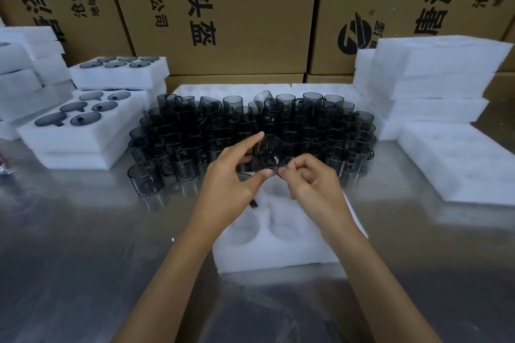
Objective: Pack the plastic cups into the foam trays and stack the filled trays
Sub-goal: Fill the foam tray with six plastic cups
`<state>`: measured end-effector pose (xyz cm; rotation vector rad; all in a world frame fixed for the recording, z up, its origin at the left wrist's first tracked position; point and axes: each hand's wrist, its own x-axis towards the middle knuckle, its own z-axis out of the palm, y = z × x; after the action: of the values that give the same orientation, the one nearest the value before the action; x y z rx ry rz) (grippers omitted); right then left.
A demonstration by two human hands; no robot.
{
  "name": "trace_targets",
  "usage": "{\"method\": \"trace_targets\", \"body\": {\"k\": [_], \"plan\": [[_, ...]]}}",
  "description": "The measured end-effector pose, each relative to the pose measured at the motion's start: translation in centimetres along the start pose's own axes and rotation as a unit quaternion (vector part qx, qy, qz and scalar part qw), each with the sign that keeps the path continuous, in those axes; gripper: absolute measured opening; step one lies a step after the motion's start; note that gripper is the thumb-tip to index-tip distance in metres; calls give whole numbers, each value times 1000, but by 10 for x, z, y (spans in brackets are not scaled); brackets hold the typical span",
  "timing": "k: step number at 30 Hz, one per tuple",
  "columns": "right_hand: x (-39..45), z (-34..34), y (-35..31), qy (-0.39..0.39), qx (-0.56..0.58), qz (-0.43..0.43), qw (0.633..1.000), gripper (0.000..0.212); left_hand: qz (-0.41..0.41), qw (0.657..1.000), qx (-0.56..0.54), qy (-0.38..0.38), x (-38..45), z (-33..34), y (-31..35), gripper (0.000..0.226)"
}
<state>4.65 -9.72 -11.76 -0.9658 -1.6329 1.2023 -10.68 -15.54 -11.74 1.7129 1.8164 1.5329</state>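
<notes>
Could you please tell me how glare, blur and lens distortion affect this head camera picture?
Head view: the shiny metal table shows soft, smeared reflections; wide-angle distortion tilts the brown cardboard boxes outward at the edges; the smoky transparent plastic cup held by the left hand and right hand carries small highlights; the white foam tray beneath looks washed-out, its pockets faint.

packing station in a factory or warehouse. printed cardboard cartons (223, 14) stacked as a wall along the far edge of a steel worktop (83, 245). smoked plastic cups (250, 128) massed in bulk at mid-worktop. foam trays (434, 69) piled at the left and right edges.
</notes>
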Motion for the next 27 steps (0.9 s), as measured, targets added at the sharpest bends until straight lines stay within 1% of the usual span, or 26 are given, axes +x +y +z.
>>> {"method": "trace_targets", "body": {"k": [2,4,6,8,9,11,12,14,16,17,19,23,27], "plan": [[1,-6,-4,6,27,35,999,27,-24,999,-27,-37,1,-1,-1,62],[3,-11,-5,16,17,49,999,33,-37,996,-35,-70,0,0,0,60],[6,-14,-2,34,-43,36,998,31,-48,994,-15,-92,-1,1,0,61],[9,-17,3,66,-126,10,990,25,-43,991,38,-122,-1,4,-1,62],[10,-20,5,82,-147,1,986,22,-35,987,67,-141,-2,6,-2,63],[13,-25,6,93,-143,-10,985,16,-19,980,114,-165,-2,9,-3,63],[14,-28,7,82,-136,-21,987,14,-11,976,136,-169,-1,10,-4,63],[14,-32,9,32,-145,-46,988,13,3,967,181,-177,-1,10,-6,61],[15,-32,13,-19,-191,-59,980,17,-3,960,204,-191,-1,9,-8,60],[14,-32,15,-31,-226,-63,972,18,-7,957,212,-198,-1,9,-10,58],[14,-30,17,-31,-277,-63,958,16,-12,950,228,-212,-1,8,-12,56],[14,-29,17,-41,-324,-49,944,18,-17,945,243,-219,-2,10,-13,51],[13,-29,17,-47,-342,-39,938,20,-15,937,272,-219,-2,13,-12,50]]}}
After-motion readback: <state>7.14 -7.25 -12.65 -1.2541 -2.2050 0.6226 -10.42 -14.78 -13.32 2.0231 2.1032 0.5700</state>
